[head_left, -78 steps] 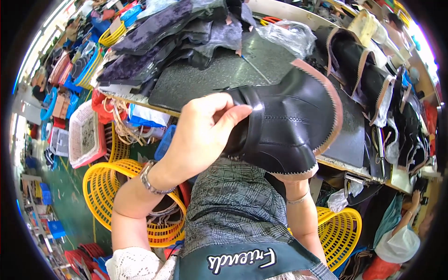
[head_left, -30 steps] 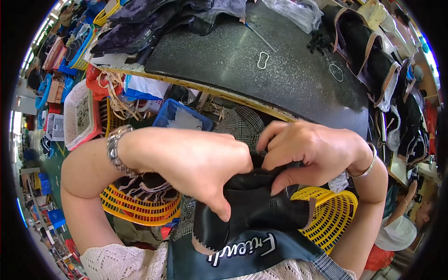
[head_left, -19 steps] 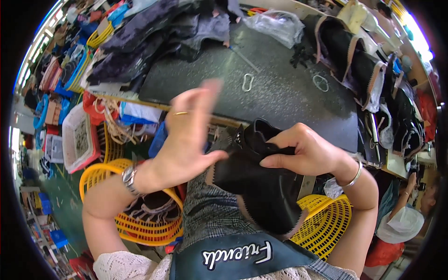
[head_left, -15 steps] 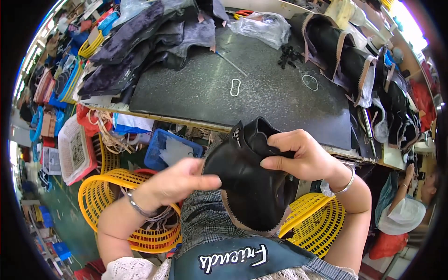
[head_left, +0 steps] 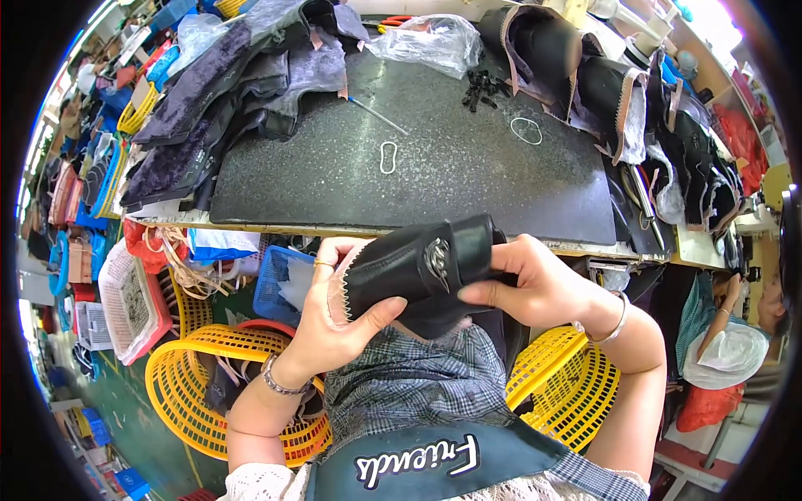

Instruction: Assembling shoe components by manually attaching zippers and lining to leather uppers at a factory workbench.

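Both my hands grip a black leather boot upper (head_left: 401, 275) in front of the bench's near edge. Its zigzag-cut pale edge faces left, and a silver metal ornament (head_left: 437, 261) sits on a strap across it. My left hand (head_left: 338, 309) holds the zigzag end, thumb on the near face and fingers behind. At the other end, my right hand (head_left: 530, 280) pinches the leather between thumb and fingers; its fingertips are partly tucked inside the upper's opening.
A dark bench top (head_left: 468, 167) bears a thin pen-like stick (head_left: 378, 115), two pale loops, small black pieces (head_left: 484, 90) and a clear plastic bag (head_left: 430, 42). Fur-lined pieces (head_left: 200, 100) lie left, more uppers (head_left: 543, 54) right. Yellow baskets (head_left: 180, 392) flank my lap. A co-worker's arm (head_left: 725, 313) shows far right.
The boot upper has been turned and lifted, so its ornament faces up and its zigzag edge points left. My left hand, loosely beside it before, now grips that edge. The view shifted slightly.
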The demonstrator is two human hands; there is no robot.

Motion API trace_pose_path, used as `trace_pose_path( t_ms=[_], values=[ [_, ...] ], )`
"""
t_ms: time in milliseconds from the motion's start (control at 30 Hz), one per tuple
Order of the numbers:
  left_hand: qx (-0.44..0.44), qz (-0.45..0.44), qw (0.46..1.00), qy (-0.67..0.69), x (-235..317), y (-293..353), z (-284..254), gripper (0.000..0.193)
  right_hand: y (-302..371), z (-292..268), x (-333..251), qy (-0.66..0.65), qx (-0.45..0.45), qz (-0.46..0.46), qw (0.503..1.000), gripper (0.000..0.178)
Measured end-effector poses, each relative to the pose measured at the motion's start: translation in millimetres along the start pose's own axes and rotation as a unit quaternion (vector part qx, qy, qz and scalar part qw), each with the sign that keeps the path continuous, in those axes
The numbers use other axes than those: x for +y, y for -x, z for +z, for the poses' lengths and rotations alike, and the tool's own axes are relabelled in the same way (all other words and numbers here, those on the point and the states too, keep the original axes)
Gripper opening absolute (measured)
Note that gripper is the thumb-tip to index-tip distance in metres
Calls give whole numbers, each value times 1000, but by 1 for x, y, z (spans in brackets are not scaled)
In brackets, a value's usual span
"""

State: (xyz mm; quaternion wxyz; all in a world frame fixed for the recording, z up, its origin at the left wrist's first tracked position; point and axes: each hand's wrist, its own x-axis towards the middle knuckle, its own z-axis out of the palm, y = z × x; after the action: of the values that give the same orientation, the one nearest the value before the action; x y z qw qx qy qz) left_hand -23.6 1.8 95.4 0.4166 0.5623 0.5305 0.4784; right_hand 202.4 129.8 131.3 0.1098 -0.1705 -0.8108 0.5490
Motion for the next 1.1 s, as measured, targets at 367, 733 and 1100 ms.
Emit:
trace_pose_path(
  t_ms=[367,733,1100],
  values=[
    [22,-21,999,42,22,-6,19,43,1,27,1,-218,206,23,954,19],
    [118,3,992,45,-13,15,17,26,-16,37,7,-125,309,4,943,22],
    [169,34,980,101,-12,7,28,30,-29,26,34,-227,361,15,904,44]
  ],
)
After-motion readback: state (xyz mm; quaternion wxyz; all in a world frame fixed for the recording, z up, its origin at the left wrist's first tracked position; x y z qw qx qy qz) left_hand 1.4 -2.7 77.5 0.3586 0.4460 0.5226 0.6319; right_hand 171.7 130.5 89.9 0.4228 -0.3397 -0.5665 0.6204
